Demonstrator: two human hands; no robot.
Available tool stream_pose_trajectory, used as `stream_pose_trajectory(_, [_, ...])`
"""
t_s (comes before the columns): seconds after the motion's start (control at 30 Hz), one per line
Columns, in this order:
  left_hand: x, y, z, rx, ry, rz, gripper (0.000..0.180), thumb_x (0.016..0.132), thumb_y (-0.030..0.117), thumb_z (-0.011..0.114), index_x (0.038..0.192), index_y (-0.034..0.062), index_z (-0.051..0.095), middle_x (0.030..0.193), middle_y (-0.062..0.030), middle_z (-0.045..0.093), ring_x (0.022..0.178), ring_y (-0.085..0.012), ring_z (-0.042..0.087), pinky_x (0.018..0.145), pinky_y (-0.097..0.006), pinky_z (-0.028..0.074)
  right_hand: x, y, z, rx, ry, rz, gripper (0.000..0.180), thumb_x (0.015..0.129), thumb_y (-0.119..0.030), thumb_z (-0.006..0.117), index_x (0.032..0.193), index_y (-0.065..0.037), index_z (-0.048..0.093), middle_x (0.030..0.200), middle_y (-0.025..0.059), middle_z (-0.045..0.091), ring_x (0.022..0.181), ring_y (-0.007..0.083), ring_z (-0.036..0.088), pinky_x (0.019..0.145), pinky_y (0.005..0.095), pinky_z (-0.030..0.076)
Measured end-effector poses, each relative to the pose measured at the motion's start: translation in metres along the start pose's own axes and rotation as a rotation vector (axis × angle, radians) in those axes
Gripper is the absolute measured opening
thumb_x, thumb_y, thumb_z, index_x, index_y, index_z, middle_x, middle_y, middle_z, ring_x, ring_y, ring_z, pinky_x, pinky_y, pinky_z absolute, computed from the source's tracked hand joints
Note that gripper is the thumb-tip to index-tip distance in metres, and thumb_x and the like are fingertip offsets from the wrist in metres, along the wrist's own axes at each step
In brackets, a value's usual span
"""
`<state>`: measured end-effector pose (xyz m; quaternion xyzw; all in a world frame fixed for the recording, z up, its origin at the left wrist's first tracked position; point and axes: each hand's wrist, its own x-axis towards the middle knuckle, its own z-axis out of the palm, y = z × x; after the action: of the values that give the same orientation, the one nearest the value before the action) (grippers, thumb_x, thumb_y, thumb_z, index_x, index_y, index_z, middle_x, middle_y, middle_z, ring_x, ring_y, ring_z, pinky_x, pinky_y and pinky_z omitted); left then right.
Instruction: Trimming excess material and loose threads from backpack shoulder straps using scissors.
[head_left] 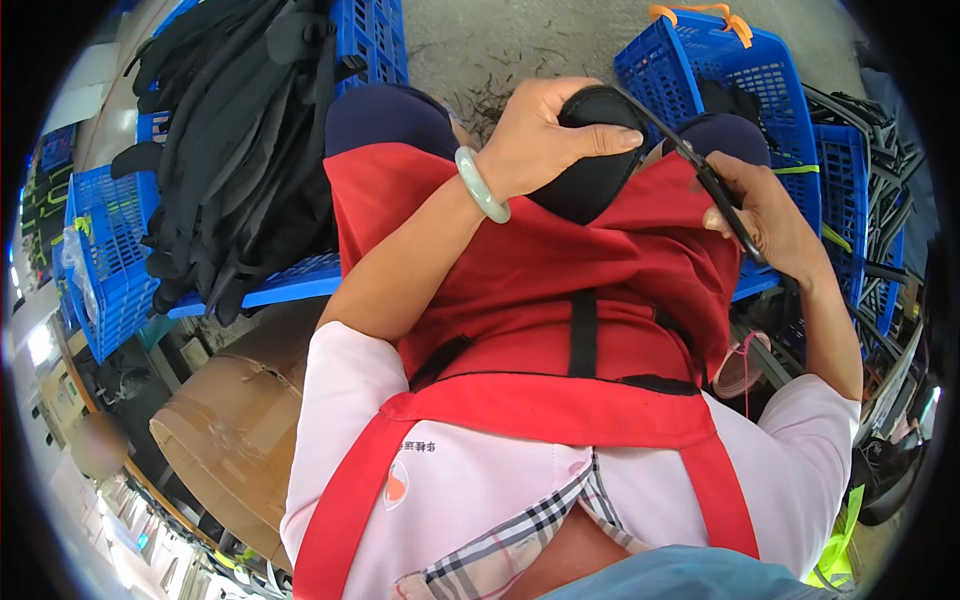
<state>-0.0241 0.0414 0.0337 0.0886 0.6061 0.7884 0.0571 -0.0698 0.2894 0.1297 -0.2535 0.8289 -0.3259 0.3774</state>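
Observation:
My left hand [532, 145] is closed on a black padded piece [585, 188] with a rounded, tapering shape and a stitched edge, held above my lap. Its thumb presses on the upper face. In my right hand [768, 212] is a pair of dark scissors [712, 182], the fingers wrapped round the handles. The blades point up and to the left, along the right edge of the padded piece. Whether they touch it I cannot tell. Below both hands spreads the red apron [520, 270] that I wear.
On the left, a blue crate [372, 45] bears a heap of long black pieces [245, 150]. Another blue crate [655, 75] with orange ties stands at the right, beside black strap-like parts [890, 170]. A cardboard box [235, 420] is at my left side.

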Motion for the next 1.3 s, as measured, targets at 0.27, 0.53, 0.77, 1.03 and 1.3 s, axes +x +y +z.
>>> stream_pose_trajectory(0.27, [-0.004,-0.007,0.021,0.018,-0.062,-0.018,0.021,0.076,0.016,0.078,0.089,0.0014,0.070,0.073,-0.0006,0.067,0.068,-0.0050,0.058,0.065,-0.021,0.048,-0.012,-0.018,-0.018,-0.167,-0.070,0.086,0.048,0.079,-0.038,0.074,0.085,0.003,0.049,0.068,0.0056,0.033,0.067,0.0116,0.031,0.054,0.0304,0.031])
stream_pose_trajectory(0.53, [-0.006,-0.013,0.029,0.021,-0.094,-0.053,0.024,0.074,0.019,0.079,0.086,0.0002,0.071,0.070,-0.0009,0.066,0.065,-0.0048,0.056,0.061,-0.022,0.047,-0.012,-0.035,-0.041,-0.373,-0.140,0.178,0.044,0.073,-0.027,0.079,0.083,0.003,0.049,0.064,0.0078,0.029,0.060,0.0155,0.030,0.053,0.0333,0.030])
stream_pose_trajectory(0.77, [-0.009,-0.017,0.032,0.027,-0.105,-0.067,0.024,0.074,0.020,0.079,0.087,0.0011,0.071,0.067,-0.0003,0.065,0.062,-0.0045,0.054,0.058,-0.022,0.045,-0.009,-0.055,-0.046,-0.499,-0.169,0.250,0.045,0.070,-0.028,0.080,0.083,0.004,0.051,0.063,0.0132,0.041,0.059,0.0224,0.036,0.055,0.0358,0.034])
stream_pose_trajectory(1.03, [-0.011,-0.012,0.033,0.064,-0.120,-0.088,0.025,0.075,0.017,0.079,0.091,0.0000,0.071,0.074,-0.0003,0.066,0.070,-0.0041,0.057,0.065,-0.020,0.048,-0.001,-0.057,-0.051,-0.540,-0.233,0.288,0.048,0.067,-0.030,0.081,0.079,0.004,0.050,0.061,0.0126,0.041,0.058,0.0215,0.037,0.056,0.0355,0.035])
stream_pose_trajectory(1.3, [-0.013,-0.013,0.036,0.055,-0.176,-0.108,0.025,0.075,0.017,0.080,0.091,0.0006,0.071,0.075,0.0003,0.066,0.070,-0.0046,0.056,0.067,-0.021,0.047,0.000,-0.064,-0.055,-0.621,-0.273,0.363,0.050,0.066,-0.031,0.082,0.077,0.004,0.050,0.058,0.0099,0.040,0.057,0.0196,0.035,0.055,0.0353,0.033])
